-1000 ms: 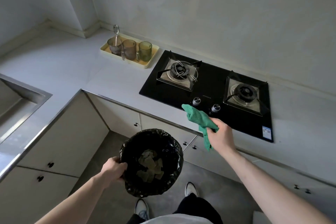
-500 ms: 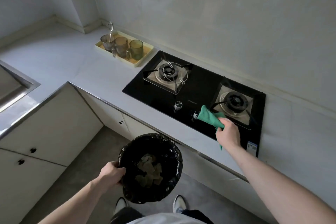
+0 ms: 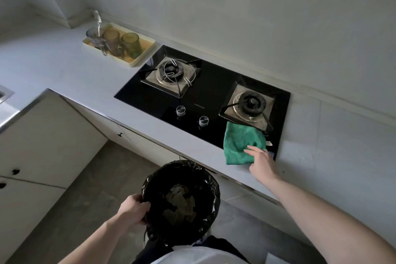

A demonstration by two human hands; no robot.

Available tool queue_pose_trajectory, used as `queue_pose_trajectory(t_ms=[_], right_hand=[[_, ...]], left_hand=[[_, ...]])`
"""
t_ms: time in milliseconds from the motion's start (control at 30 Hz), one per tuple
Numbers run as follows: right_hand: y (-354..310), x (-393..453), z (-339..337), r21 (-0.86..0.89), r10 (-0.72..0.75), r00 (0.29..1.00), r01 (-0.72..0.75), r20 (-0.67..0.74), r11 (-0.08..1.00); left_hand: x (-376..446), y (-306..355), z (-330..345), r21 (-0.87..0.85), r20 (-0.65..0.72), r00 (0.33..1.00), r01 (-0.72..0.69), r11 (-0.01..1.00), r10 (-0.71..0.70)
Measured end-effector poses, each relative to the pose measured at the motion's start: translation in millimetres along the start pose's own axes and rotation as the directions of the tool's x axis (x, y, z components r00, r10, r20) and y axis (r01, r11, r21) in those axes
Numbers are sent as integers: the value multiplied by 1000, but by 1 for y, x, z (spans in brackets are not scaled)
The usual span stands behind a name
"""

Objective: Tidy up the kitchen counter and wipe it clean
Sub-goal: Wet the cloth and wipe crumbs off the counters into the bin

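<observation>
A green cloth (image 3: 239,144) lies spread flat over the front right corner of the black gas hob (image 3: 212,90) and the grey counter (image 3: 64,70) edge. My right hand (image 3: 262,164) rests on the cloth's right side, fingers laid on it and pressing it down. My left hand (image 3: 134,210) grips the rim of a round bin lined with a black bag (image 3: 205,174), held below the counter edge in front of me. Scraps of paper lie inside the bin.
A yellow tray (image 3: 142,58) with three tinted glass cups (image 3: 130,44) stands on the counter left of the hob. Two knobs (image 3: 181,111) sit at the hob's front. A steel sink edge (image 3: 5,94) shows at far left. White cabinets stand below.
My right hand moved right along the hob and lowered the bunched cloth, which now lies spread flat at the front right corner. The bin stays in my left hand.
</observation>
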State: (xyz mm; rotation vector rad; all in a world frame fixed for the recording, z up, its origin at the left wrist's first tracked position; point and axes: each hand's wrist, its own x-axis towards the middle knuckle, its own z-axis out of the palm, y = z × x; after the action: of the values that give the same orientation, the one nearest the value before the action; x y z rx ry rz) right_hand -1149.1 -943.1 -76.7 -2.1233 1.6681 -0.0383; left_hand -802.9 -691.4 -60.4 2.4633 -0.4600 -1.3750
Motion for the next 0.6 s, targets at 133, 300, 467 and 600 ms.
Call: queue_pose_trajectory(t_ms=[133,300,467,600], right_hand=[[17,-5,-7,69,103,992,-99,-69,993],[-58,-21,-3,96,-106,987,118,-123,988],[-100,-38,38,48,-125,992,124,23,991],[-74,-52,41,2,-15,1000,15,-10,1000]], left_hand=[[-9,6,9,41,4,1000,-19,999,19],[-11,6,7,67,34,998,-53,996,51],[-11,6,-1,95,60,996,-73,993,68],[-4,3,-9,135,94,993,-88,987,75]])
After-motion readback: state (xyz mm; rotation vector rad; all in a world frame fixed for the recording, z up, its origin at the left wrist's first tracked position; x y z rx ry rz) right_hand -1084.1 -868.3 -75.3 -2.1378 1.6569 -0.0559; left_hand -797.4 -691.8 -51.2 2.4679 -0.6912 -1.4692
